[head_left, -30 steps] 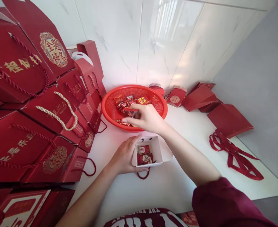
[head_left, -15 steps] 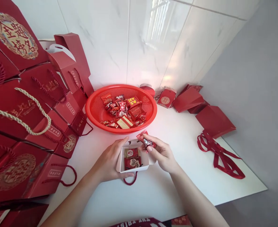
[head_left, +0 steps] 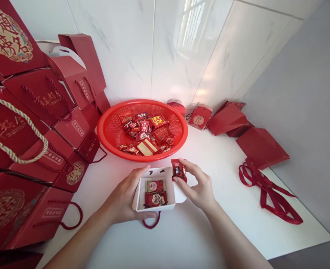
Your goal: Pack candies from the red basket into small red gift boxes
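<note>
Back from the basket (head_left: 108, 129), the right hand (head_left: 200, 185) pinches a wrapped candy (head_left: 178, 170) beside the white box (head_left: 170, 192), which the left hand (head_left: 124, 196), curled around it, should keep steady.

“歡喜” on boxed red packet (head_left: 156, 199)

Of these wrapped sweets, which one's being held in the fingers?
The small dark red sweet pinched in the right hand, near the open box. The other visible sweets lie in the red basket or inside that box.
</note>
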A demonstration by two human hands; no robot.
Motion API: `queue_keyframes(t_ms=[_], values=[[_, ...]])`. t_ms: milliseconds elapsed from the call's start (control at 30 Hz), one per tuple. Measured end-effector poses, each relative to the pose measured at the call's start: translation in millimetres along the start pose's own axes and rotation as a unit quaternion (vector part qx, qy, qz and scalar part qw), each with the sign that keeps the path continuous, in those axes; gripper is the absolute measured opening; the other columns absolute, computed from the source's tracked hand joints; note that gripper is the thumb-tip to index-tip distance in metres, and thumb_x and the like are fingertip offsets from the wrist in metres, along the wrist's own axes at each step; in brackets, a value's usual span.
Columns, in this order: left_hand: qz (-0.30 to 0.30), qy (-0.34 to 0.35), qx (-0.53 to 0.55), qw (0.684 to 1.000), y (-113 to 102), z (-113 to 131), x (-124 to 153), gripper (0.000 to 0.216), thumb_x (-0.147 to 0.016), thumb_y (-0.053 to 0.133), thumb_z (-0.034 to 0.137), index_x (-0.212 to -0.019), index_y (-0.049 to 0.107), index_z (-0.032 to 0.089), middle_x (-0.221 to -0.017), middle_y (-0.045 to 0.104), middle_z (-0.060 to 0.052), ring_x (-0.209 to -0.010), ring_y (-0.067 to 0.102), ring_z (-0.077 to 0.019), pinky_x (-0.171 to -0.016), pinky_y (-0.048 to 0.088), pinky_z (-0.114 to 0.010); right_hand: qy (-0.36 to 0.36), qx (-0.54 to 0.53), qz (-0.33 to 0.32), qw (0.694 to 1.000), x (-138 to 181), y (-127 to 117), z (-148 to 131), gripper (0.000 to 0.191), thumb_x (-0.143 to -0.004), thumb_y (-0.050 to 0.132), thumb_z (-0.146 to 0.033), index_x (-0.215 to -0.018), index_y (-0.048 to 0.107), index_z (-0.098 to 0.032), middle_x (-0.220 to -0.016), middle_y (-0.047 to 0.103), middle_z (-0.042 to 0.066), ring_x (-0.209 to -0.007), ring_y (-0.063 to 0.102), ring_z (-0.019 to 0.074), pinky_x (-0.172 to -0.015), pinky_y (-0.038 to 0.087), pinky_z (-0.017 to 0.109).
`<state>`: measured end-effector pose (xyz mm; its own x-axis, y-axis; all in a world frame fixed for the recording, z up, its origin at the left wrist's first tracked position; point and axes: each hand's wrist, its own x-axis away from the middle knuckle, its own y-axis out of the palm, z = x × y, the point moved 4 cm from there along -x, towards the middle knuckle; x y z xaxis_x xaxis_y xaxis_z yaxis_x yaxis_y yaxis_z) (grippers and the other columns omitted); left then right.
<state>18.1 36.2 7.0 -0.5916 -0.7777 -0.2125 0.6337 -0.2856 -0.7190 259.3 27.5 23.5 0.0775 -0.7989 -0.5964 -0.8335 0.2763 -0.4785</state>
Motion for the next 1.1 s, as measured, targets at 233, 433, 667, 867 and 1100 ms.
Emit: queue_keyframes(t_ms=[233, 433, 667, 867, 1100], values=[[0.007, -0.005, 0.017, 1.000, 0, 0, -2, 0.116, -0.063, 0.084, 0.053, -0.152, 0.012, 0.032, -0.145, 0.042, -0.014, -0.125, 0.055, -0.0345, -0.100, 0.052, -0.047, 0.115, -0.072, -0.009, 0.991, -1, 0, 15, 0.038, -0.083, 0.074, -0.030, -0.118, 0.061, -0.025, -0.111, 0.072, 0.004, -0.098, 0.072, 0.0208, -0.077, 0.062, 0.030], [-0.001, -0.020, 0.038, 0.999, 2, -2, -3, 0.117, -0.061, 0.086, 0.052, -0.151, 0.013, 0.035, -0.146, 0.041, -0.012, -0.128, 0.052, -0.0347, -0.100, 0.052, -0.049, 0.111, -0.095, -0.018, 0.989, 2, 0, 15, 0.034, -0.081, 0.076, -0.031, -0.111, 0.063, -0.024, -0.105, 0.072, 0.006, -0.096, 0.073, 0.0222, -0.042, 0.054, 0.018], [-0.001, -0.025, 0.025, 0.999, 2, -1, -1, 0.117, -0.061, 0.086, 0.052, -0.151, 0.015, 0.032, -0.147, 0.041, -0.014, -0.128, 0.052, -0.0351, -0.102, 0.050, -0.049, 0.018, -0.035, -0.012, 0.999, 1, -4, 11, 0.032, -0.084, 0.075, -0.032, -0.113, 0.063, -0.025, -0.102, 0.073, 0.006, -0.087, 0.074, 0.0202, -0.063, 0.063, 0.027], [-0.004, -0.036, 0.039, 0.999, 2, -1, -2, 0.118, -0.060, 0.087, 0.051, -0.151, 0.015, 0.031, -0.147, 0.041, -0.013, -0.128, 0.053, -0.0341, -0.102, 0.051, -0.046, -0.051, 0.021, -0.022, 0.998, -1, -5, 10, 0.030, -0.090, 0.067, -0.032, -0.119, 0.058, -0.026, -0.102, 0.073, 0.005, -0.088, 0.072, 0.0211, -0.075, 0.061, 0.034], [-0.009, -0.037, 0.041, 0.998, 2, 1, -3, 0.117, -0.061, 0.087, 0.049, -0.150, 0.015, 0.032, -0.148, 0.039, -0.013, -0.129, 0.051, -0.0337, -0.101, 0.051, -0.046, -0.028, -0.024, -0.029, 0.999, 0, -3, 9, 0.034, -0.089, 0.069, -0.026, -0.120, 0.057, -0.027, -0.105, 0.072, 0.004, -0.093, 0.071, 0.0190, -0.080, 0.061, 0.032]])
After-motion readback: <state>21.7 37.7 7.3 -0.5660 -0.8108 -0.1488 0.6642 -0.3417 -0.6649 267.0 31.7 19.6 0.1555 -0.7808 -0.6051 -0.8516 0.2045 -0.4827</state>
